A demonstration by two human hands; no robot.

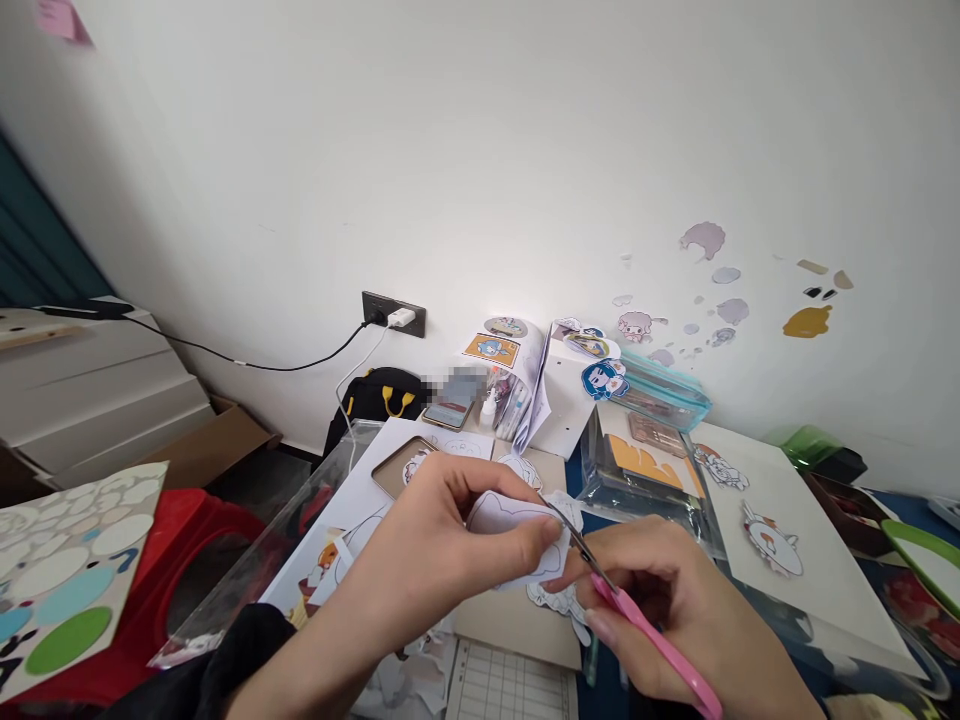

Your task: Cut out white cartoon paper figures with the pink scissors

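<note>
Room above the plastic pouch [637, 498] ends at the pencil case [665, 392].

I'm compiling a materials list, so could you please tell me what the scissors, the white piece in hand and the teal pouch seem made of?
Scissors: smooth pink handles, probably plastic; grey blades with a metallic sheen, likely steel.
White piece: matte and thin, perhaps paper or light card.
Teal pouch: glossy, translucent, apparently soft plastic.

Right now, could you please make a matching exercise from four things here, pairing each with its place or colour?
Things:
1. scissors
2. outlined paper piece
3. charger
4. bag

Place or colour:
A. plugged into the wall socket
B. in the left hand
C. black and yellow
D. in the right hand

Pairs: 1-D, 2-B, 3-A, 4-C
</note>
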